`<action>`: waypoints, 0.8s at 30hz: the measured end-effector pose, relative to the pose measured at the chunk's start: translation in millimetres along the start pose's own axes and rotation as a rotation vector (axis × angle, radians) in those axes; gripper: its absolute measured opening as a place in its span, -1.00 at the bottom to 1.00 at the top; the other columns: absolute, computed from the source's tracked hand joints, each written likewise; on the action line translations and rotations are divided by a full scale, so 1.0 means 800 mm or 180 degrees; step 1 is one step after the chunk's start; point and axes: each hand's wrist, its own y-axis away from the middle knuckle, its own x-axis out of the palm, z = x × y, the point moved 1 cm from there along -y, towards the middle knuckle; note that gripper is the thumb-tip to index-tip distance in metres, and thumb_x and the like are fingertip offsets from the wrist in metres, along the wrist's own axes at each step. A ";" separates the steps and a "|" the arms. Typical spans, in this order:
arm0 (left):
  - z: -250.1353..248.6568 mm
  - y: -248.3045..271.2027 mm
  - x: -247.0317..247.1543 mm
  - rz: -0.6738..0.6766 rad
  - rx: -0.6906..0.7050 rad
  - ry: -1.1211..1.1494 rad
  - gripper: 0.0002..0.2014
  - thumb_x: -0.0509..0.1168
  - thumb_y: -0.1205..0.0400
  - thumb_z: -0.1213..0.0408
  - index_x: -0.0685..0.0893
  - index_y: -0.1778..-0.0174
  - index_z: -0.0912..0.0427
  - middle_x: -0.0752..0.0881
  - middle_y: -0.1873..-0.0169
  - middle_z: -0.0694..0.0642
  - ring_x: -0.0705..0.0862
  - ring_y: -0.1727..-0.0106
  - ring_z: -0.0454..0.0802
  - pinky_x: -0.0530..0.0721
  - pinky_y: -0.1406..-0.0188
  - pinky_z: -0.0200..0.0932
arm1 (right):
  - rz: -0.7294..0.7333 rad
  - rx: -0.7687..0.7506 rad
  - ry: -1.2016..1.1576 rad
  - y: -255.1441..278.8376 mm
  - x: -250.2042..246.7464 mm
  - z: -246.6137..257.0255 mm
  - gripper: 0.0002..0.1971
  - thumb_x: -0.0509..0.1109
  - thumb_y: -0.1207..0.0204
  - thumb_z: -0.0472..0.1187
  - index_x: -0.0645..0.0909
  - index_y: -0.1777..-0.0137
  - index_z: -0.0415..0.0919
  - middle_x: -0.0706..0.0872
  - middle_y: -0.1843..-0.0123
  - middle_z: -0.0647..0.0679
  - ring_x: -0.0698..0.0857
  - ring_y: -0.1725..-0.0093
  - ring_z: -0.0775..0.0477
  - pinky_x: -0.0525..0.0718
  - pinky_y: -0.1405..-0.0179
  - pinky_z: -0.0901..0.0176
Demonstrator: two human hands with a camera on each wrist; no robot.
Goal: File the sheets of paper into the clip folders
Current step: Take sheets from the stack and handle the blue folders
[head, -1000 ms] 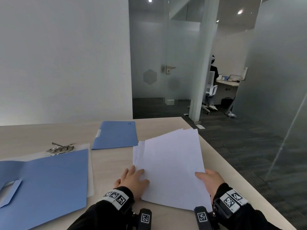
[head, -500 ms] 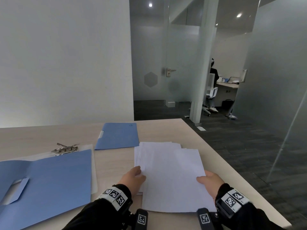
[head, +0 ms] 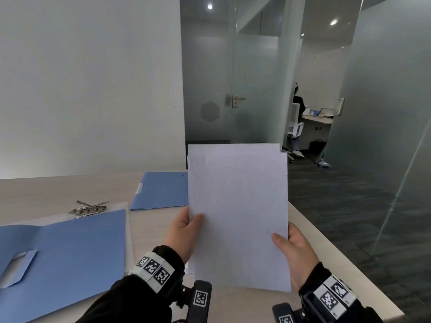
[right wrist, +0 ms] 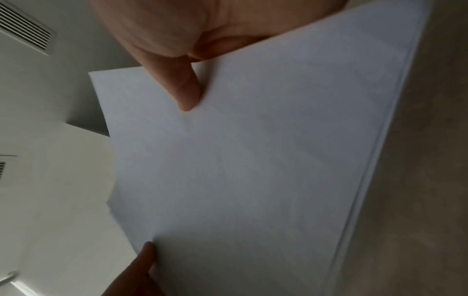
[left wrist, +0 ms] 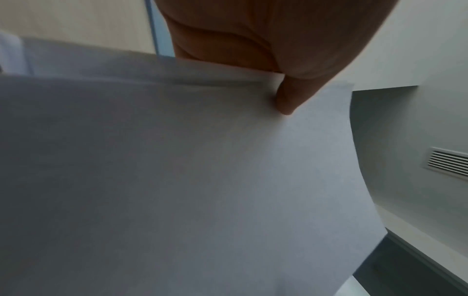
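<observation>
Both hands hold a stack of white paper sheets (head: 238, 206) upright above the table's right part. My left hand (head: 184, 231) grips the stack's left edge, thumb on the front. My right hand (head: 291, 245) grips the right edge, thumb on the front too. The wrist views show each thumb pressed on the paper (left wrist: 202, 180) (right wrist: 253, 160); the fingers behind it are hidden. An open blue clip folder (head: 63, 259) lies flat at the left, its metal clip (head: 89, 209) at the top. A closed blue folder (head: 161, 191) lies further back, partly behind the stack.
The light wooden table (head: 151, 227) ends at its right edge (head: 345, 259) close to my right hand, with dark floor beyond. A white wall stands behind the table. Glass partitions and a door are at the back right, where a person sits at a desk (head: 297, 106).
The sheets lay spread on the table and my hands gathered them together. Now both hands have lifted the squared stack off the table and stood it upright.
</observation>
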 end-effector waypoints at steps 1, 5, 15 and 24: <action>-0.006 0.004 0.001 0.0008 0.0089 0.0072 -0.78 0.19 -0.71 0.32 0.71 -0.12 0.01 0.85 0.01 0.00 0.80 -0.03 -0.03 0.73 -0.02 -0.07 | 0.0012 -0.0059 -0.0060 0.000 0.002 0.005 -0.77 0.25 -0.60 -0.47 0.59 -0.19 -0.30 0.81 -0.12 -0.32 0.79 -0.05 -0.33 0.70 -0.08 -0.25; -0.012 0.023 0.001 0.0096 0.0279 0.0116 -0.81 0.20 -0.72 0.30 0.73 -0.08 0.06 0.85 0.06 0.00 0.79 0.04 -0.12 0.73 0.05 -0.19 | 0.0193 -0.0271 -0.0165 0.005 0.002 0.010 -0.55 0.57 -0.34 -0.12 0.64 -0.21 -0.26 0.83 -0.10 -0.28 0.81 -0.02 -0.28 0.75 0.07 -0.11; 0.018 0.050 0.005 0.0173 0.0228 0.0143 -0.78 0.19 -0.73 0.28 0.72 -0.14 -0.01 0.84 -0.03 0.03 0.79 -0.07 0.02 0.71 -0.02 -0.05 | 0.0180 -0.0097 -0.0157 0.023 -0.003 -0.007 -0.58 0.65 -0.18 -0.01 0.81 0.08 -0.32 0.85 0.03 -0.36 0.83 0.03 -0.36 0.77 0.21 -0.06; 0.028 0.058 0.003 0.0388 0.0117 0.0143 -0.77 0.28 -0.68 0.28 0.67 -0.24 0.01 0.83 -0.09 -0.04 0.78 -0.12 -0.06 0.71 -0.08 -0.13 | 0.0009 -0.0012 -0.0074 0.034 0.002 -0.003 -0.53 0.72 -0.10 -0.05 0.81 0.07 -0.36 0.85 0.09 -0.34 0.82 0.03 -0.39 0.78 0.29 0.01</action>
